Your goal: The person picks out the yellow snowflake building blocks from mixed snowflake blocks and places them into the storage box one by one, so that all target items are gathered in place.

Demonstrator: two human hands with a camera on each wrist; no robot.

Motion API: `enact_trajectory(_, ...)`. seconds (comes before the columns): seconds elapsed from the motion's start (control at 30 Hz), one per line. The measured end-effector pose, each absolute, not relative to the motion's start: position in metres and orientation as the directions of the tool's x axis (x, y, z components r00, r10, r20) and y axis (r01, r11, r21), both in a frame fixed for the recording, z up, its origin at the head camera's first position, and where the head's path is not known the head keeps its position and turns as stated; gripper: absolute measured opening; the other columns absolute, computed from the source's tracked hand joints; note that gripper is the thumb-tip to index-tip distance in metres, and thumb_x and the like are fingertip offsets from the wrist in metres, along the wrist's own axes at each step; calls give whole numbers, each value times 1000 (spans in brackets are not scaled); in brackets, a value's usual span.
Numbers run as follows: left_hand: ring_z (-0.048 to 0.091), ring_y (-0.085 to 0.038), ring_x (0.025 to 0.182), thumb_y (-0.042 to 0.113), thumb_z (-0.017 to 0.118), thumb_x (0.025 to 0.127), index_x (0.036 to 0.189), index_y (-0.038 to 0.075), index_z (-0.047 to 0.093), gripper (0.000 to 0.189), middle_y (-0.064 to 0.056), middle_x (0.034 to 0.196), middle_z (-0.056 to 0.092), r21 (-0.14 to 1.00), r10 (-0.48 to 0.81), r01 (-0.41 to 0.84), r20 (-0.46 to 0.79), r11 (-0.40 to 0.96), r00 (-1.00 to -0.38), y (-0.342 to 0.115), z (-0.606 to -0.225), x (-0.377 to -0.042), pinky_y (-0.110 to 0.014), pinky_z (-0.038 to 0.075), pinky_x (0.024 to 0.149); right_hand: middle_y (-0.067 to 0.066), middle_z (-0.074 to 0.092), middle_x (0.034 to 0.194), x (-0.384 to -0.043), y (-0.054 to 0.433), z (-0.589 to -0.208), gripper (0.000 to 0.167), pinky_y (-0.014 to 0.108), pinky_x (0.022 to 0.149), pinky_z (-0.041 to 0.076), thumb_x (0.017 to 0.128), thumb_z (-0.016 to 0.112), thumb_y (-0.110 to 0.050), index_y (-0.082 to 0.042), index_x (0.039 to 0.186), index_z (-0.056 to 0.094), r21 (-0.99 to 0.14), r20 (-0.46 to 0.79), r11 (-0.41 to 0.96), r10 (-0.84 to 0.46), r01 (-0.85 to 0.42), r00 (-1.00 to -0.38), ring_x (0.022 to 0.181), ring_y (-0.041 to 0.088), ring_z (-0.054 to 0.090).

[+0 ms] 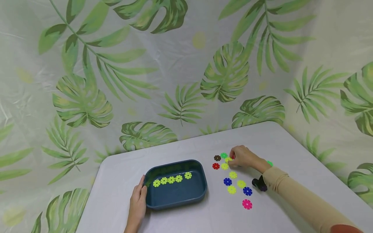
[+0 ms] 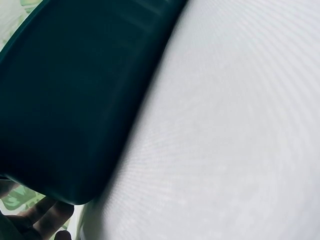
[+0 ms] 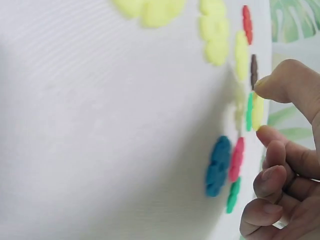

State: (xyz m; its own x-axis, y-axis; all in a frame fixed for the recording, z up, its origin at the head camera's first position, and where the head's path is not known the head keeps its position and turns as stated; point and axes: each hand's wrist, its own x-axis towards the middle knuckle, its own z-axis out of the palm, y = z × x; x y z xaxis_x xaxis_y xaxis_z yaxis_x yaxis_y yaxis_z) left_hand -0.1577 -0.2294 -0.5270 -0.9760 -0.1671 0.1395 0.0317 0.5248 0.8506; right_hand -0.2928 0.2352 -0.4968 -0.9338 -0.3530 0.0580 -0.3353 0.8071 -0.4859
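Observation:
My right hand pinches a yellow notched disc between thumb and index finger; the other fingers curl loosely. Around that hand lie a green notched disc, a brown one, a red one and another yellow one. My left hand rests along the left end of a dark blue tray, its fingers straight against the outside of the wall. In the left wrist view, its fingertips show at the tray's corner. Several yellow discs lie in a row inside the tray.
Nearer me on the white table are more yellow discs, two blue ones and a pink one. A black object sits by the right forearm. A leaf-print sheet hangs behind the table.

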Motion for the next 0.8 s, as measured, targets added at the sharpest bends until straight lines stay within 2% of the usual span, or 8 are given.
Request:
enact_trajectory(0.33,48,-36,127,32,37,112,159,14,36,50,-21,132,53,849,-164,44,152,527,-975,-230,-527,-157,-56,34,107,-4,58,72,-292,204,-464,23,29,62,44,80,83,-26,-7,89,74,-462,151,760,-440,-457,-885,63,11,49)
enact_trajectory(0.6,48,-36,127,32,37,112,159,14,36,50,-21,133,53,850,-166,42,151,525,-975,-230,-528,-158,-56,34,107,-4,55,72,-288,155,-436,25,28,61,42,80,85,-29,-9,89,72,-471,150,717,-510,-515,-847,65,12,48)
enact_trajectory(0.8,48,-36,128,30,38,112,159,15,36,49,-21,132,53,854,-168,41,149,518,-974,-230,-527,-158,-56,34,107,-6,54,71,-285,115,-423,22,26,61,42,80,83,-29,-12,88,72,-443,173,664,-596,-603,-784,63,9,47)
